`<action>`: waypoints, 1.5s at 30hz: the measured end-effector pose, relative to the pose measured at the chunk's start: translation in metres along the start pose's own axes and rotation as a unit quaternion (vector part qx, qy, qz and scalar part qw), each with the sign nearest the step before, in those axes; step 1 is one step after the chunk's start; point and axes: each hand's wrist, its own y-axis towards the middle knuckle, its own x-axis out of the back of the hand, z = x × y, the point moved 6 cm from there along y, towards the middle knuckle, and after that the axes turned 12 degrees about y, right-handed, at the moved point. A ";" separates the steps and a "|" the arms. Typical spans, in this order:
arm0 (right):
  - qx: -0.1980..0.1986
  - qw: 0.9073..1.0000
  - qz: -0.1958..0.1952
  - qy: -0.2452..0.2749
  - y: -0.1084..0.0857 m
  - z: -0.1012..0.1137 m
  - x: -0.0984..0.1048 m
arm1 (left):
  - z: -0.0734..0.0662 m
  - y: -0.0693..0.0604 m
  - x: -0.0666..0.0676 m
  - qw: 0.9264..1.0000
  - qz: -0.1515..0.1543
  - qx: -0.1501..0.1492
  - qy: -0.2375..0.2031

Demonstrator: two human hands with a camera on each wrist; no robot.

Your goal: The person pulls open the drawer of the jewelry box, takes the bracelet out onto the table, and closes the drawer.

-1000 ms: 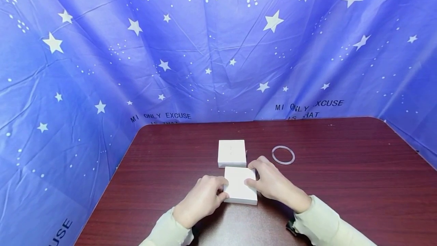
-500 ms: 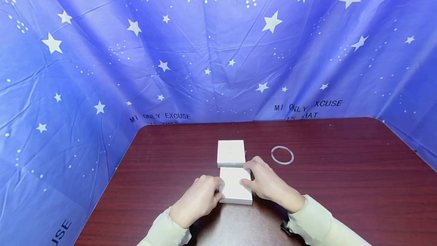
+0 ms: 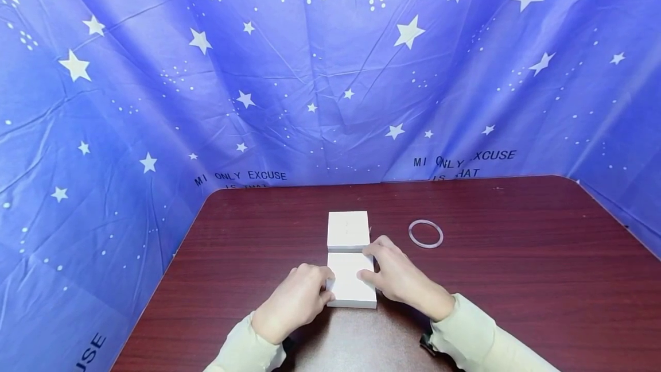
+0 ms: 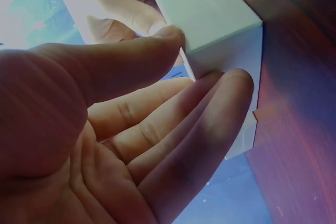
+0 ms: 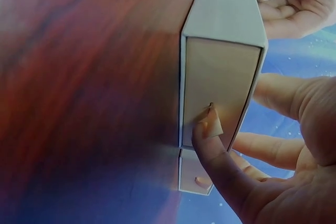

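Note:
A white drawer-style box lies flat on the table between both hands. My left hand pinches its left side, the thumb on the top edge and fingertips against the side wall. At the right side, my right hand grips the box with the thumb on top and the index finger at the far corner. In the right wrist view, one finger touches the small ribbon tab on the closed drawer front. Directly behind stands a second white box, its own tab facing the same way.
A pale lilac bangle lies to the right of the rear box. The dark red wooden table has rounded far corners. A blue curtain with white stars hangs around its back and sides.
Both hands have slid the near box to the left, so it now sits almost in line with the rear box. The rear box and bangle stay in place.

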 end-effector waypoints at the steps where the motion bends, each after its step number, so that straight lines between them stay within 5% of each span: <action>1: 0.001 1.000 -0.001 0.001 0.000 0.000 0.000 | 0.000 0.000 0.000 1.000 0.001 0.000 -0.001; 21: 0.004 1.000 0.001 0.005 -0.001 0.001 -0.003 | 0.001 -0.002 0.000 1.000 0.018 0.006 -0.003; 45: 0.003 1.000 0.001 0.019 0.000 0.001 0.005 | -0.003 -0.003 0.003 0.999 -0.007 -0.010 0.048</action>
